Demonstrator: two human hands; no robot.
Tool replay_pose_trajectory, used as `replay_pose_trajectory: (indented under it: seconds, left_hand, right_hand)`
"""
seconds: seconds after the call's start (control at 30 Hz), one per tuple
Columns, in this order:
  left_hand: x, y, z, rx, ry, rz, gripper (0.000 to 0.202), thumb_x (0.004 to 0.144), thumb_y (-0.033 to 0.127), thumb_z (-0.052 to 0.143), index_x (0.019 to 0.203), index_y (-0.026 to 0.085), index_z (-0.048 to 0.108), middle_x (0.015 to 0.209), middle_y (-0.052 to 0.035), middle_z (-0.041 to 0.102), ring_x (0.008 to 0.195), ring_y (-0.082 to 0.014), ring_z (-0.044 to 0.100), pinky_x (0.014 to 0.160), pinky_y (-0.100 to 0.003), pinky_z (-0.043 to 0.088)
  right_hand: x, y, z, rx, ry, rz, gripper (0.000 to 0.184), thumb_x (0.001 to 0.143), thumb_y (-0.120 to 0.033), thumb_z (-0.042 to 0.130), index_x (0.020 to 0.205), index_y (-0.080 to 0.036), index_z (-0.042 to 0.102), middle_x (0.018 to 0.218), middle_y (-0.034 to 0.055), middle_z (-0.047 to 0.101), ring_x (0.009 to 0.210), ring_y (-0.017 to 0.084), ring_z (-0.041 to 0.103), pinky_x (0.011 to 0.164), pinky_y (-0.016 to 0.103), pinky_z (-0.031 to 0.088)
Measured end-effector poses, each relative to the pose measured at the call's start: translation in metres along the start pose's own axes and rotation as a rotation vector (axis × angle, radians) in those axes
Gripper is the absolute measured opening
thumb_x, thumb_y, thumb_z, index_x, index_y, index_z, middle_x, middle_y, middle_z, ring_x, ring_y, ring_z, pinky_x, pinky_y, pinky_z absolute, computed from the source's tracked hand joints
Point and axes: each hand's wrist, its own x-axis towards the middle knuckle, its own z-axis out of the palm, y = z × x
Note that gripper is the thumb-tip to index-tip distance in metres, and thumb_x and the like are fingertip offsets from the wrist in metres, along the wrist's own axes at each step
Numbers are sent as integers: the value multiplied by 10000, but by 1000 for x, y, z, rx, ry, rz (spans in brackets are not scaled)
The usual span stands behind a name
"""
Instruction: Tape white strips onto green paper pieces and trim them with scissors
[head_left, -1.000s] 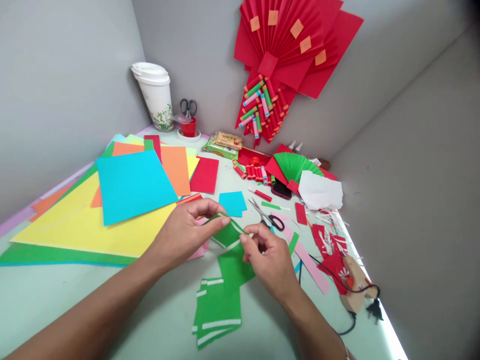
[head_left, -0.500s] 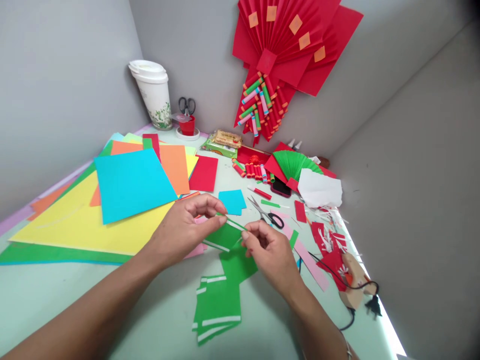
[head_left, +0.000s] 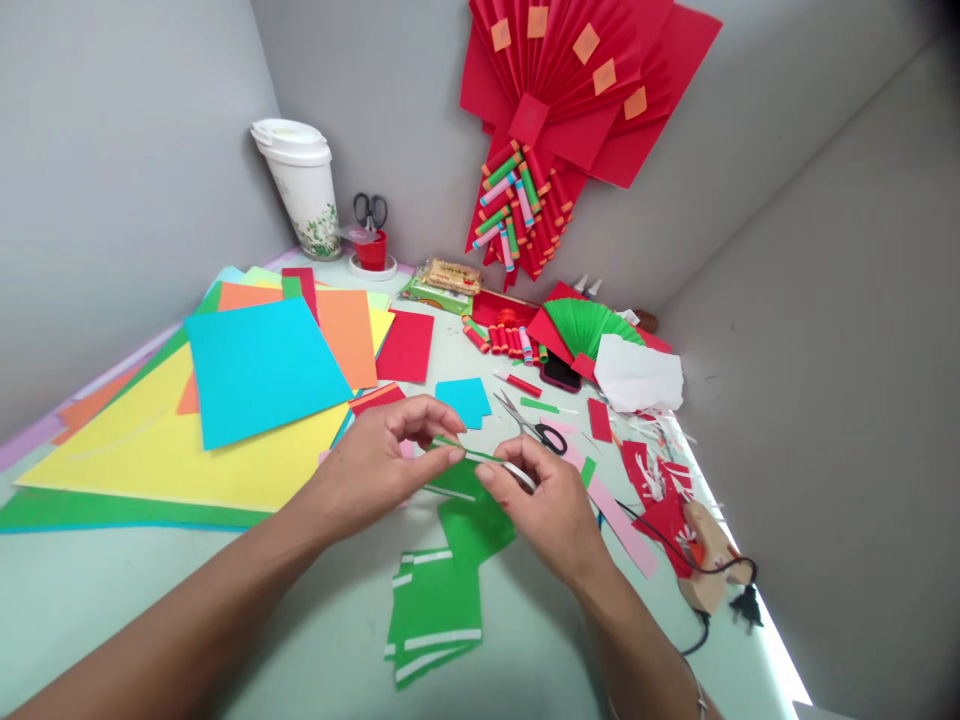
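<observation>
My left hand [head_left: 397, 445] is closed in a pinch on a small green paper piece [head_left: 459, 479] with white strips along its edges. Thumb and fingers of my right hand [head_left: 551, 500] grip a narrow white strip [head_left: 520, 476] at the paper's upper edge, its free end curling up past my fingertips. Below the hands lies a plain-looking green paper square [head_left: 474, 522]. It overlaps a fanned stack of green pieces [head_left: 441, 600] with white strips at top and bottom.
Coloured paper sheets, a blue one [head_left: 262, 370] on top, spread on the left. Beyond my right hand lie scissors [head_left: 527, 420], a red glue-stick-like tube [head_left: 523, 385] and a pink strip [head_left: 621, 530]. A beige corded tool [head_left: 709, 560] sits at right. Several paper rolls [head_left: 514, 340] lie behind.
My right hand now has a white strip curling out of its pinch. The held green paper has tilted flatter, and my left hand has shifted slightly right.
</observation>
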Motion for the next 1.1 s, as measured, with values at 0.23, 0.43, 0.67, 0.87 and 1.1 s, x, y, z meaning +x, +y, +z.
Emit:
replay_pose_trajectory:
  seconds: [0.23,0.43,0.67,0.87,1.1]
  left_hand:
    - [-4,5,1,58,-32,54,125,790,328,683,862,226,675,827,19,717,759,-151,656,718,-255,512]
    - [-3,3,-2,84,-20,68,128,803,346,682,861,232,678,830,18,709,795,-161,666,768,-275,512]
    - [1,-4,-9,10,-58,9,181,842,382,637,905,215,667,861,-12,705,774,-166,647,691,-272,511]
    - [2,-1,-3,17,-71,-60,228,750,412,716,892,235,691,852,-5,711,777,-191,659,641,-271,517]
    - [3,-3,-4,-117,-114,-139,184,716,343,750,833,223,672,765,6,720,715,-172,657,617,-256,493]
  right_hand:
    - [-2,0,6,-98,103,16,256,802,-392,681,696,-223,520,563,-68,469,516,101,394,490,218,342]
    - [-2,-3,4,-106,119,-26,162,824,-300,618,696,-211,571,571,-59,504,528,101,442,522,217,365]
    - [1,-3,-1,-38,58,13,126,818,-292,563,732,-206,596,571,-44,535,511,106,479,481,209,382]
    - [-2,-6,-2,-19,-3,-15,91,812,-257,564,741,-209,593,591,-42,528,529,107,477,492,216,380]
    - [-2,-6,-5,-31,-30,-24,88,808,-242,575,742,-204,619,581,-43,537,525,105,463,486,215,371]
